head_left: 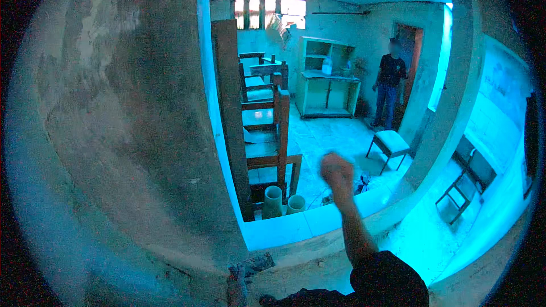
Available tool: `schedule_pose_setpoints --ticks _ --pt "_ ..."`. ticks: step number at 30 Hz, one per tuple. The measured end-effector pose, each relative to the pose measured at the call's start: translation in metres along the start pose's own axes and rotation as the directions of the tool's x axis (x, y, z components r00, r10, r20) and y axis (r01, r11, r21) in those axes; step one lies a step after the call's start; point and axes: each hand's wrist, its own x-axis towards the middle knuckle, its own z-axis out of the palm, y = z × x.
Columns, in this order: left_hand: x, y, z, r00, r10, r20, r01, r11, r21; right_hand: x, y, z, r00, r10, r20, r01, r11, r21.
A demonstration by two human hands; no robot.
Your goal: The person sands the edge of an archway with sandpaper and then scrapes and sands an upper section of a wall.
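Observation:
My right hand (336,171) is raised at the end of my outstretched arm, in front of the wide opening. Its fingers look curled into a fist, slightly blurred; whether anything is inside is hidden. Low down, my left hand (237,285) is closed around a flat, mottled grey piece like a trowel blade (255,264), beside the rough wall. The blade's exact kind is hard to tell in the dim light. A pale sill (284,230) runs below the opening, between my two hands.
Rough plaster wall (125,125) fills the left. Beyond the sill stand stacked wooden furniture (281,119), two cylindrical pots (273,200), a stool (391,143) and a shelf cabinet (330,94). A person (391,77) stands by the doorway. A metal frame (453,202) lies at right.

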Motion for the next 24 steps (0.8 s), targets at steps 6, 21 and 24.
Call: schedule_pose_setpoints --ticks 6,21,24 --pt "0.026 -0.004 -0.014 0.993 0.002 0.114 0.004 0.999 -0.049 -0.129 0.188 0.058 0.467 0.694 0.548 -0.614 0.701 -0.363" --pt "-0.111 -0.074 -0.102 0.866 0.256 -0.430 -0.426 0.828 -0.365 -0.257 0.150 0.202 -0.048 0.502 0.863 -0.869 0.406 -0.285" --pt "-0.156 -0.066 -0.087 0.742 0.296 -0.601 -0.572 0.747 -0.339 -0.246 0.115 0.239 -0.152 0.277 0.949 -0.860 0.436 -0.266"
